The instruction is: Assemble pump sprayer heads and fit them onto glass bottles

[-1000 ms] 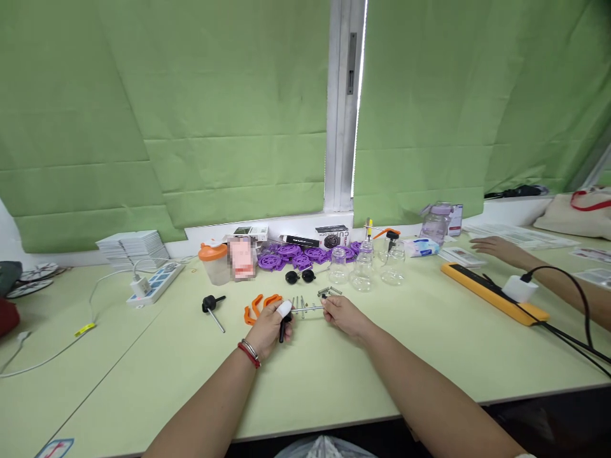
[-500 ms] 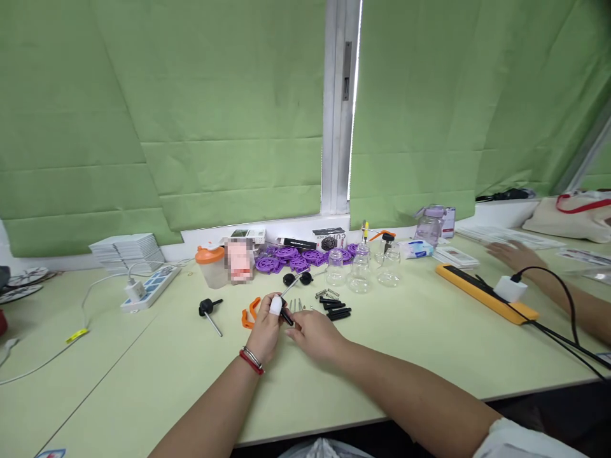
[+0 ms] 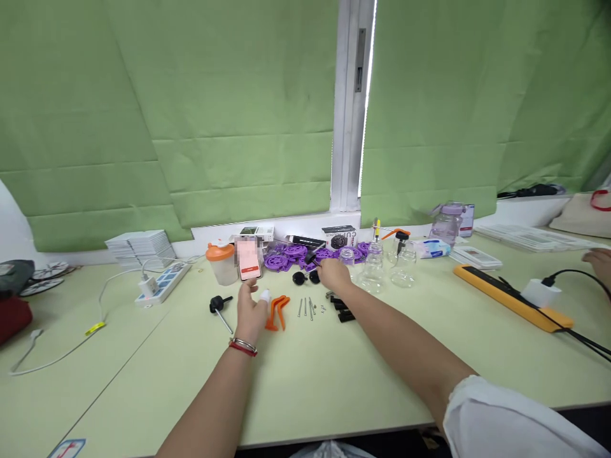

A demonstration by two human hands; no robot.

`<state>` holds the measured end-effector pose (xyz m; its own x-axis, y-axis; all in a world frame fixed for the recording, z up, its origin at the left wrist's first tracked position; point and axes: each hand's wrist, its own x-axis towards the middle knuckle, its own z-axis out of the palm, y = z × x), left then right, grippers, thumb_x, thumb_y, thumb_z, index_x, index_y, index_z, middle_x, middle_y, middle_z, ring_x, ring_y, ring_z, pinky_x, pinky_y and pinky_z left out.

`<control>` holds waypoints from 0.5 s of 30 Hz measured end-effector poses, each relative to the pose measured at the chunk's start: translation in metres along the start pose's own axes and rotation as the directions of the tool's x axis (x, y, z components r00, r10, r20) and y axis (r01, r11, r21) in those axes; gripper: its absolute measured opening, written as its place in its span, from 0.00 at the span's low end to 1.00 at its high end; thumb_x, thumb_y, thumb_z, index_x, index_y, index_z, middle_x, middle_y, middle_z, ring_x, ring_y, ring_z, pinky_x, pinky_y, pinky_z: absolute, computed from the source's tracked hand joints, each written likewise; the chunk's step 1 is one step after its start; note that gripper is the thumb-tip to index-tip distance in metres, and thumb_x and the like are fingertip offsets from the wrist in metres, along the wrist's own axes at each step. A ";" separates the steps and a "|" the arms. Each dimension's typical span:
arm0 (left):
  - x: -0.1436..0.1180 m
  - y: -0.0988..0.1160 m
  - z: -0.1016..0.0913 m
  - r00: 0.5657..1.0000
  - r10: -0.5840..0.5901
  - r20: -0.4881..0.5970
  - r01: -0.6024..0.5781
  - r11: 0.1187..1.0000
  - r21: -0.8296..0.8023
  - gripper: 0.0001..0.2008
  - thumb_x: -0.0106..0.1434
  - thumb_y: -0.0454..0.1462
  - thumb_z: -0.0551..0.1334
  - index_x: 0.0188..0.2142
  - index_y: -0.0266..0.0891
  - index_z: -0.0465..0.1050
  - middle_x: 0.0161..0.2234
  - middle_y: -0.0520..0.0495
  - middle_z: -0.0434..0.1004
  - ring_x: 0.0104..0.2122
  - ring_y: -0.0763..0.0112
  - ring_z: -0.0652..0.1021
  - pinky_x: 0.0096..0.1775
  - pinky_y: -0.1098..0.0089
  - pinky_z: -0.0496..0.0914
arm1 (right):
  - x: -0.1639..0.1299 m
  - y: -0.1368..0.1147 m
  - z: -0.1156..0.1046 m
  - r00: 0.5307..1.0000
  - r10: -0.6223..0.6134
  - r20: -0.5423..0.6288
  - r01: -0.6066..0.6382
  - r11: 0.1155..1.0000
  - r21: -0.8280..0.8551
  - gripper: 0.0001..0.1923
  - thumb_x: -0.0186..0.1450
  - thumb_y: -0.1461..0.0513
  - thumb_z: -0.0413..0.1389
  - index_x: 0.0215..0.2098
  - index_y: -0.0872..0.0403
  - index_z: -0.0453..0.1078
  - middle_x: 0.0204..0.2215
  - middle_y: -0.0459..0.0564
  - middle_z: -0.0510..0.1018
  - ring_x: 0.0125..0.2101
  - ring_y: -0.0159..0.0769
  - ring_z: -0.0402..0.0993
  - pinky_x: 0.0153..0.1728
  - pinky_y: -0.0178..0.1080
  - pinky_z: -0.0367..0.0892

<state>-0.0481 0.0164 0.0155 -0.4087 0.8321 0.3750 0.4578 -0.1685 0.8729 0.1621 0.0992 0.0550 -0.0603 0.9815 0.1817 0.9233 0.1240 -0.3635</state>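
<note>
Two hands over pale green table (image 3: 143, 356). Right hand (image 3: 333, 275) pinches small black pump part (image 3: 311, 257), seemingly, beside purple plastic wheels (image 3: 291, 256). Left hand (image 3: 250, 310) loosely open, holding nothing, touching orange plastic clips (image 3: 277, 311).

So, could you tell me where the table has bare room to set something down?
The near table is bare, below the left hand and metal pins. Another free patch lies between the glass jars and yellow power strip. The purple discs area is crowded.
</note>
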 end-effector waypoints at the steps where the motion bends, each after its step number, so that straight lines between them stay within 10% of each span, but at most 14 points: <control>1: 0.008 -0.005 -0.008 0.996 -0.001 -0.090 0.011 0.993 0.115 0.20 0.57 0.38 0.58 0.50 0.41 0.62 0.48 0.41 0.67 0.49 0.57 0.69 0.49 0.57 0.62 | 0.009 0.005 0.002 1.000 0.029 0.010 -0.029 1.000 0.001 0.11 0.65 0.61 0.50 0.36 0.58 0.73 0.35 0.61 0.77 0.36 0.44 0.74 0.33 0.38 0.63; 7: 0.042 -0.033 -0.043 0.906 -0.031 -0.422 0.271 0.808 0.523 0.22 0.54 0.37 0.58 0.50 0.39 0.64 0.54 0.35 0.65 0.53 0.47 0.66 0.50 0.47 0.55 | 0.029 0.024 0.025 0.988 0.135 0.070 -0.135 0.991 -0.003 0.10 0.61 0.63 0.55 0.38 0.61 0.73 0.36 0.64 0.76 0.36 0.45 0.75 0.31 0.38 0.64; 15: 0.052 -0.070 -0.046 0.907 -0.314 -0.280 0.415 0.776 0.474 0.29 0.49 0.35 0.59 0.53 0.45 0.63 0.51 0.35 0.69 0.48 0.44 0.71 0.50 0.45 0.52 | 0.033 0.035 0.038 0.983 0.163 0.089 -0.163 0.987 -0.001 0.11 0.61 0.62 0.56 0.40 0.61 0.72 0.38 0.65 0.76 0.38 0.46 0.75 0.31 0.38 0.64</control>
<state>-0.1378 0.0475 -0.0122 -0.7355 0.6599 0.1536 0.5604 0.4651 0.6853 0.1779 0.1419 0.0137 0.0572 0.9976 0.0384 0.9212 -0.0379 -0.3872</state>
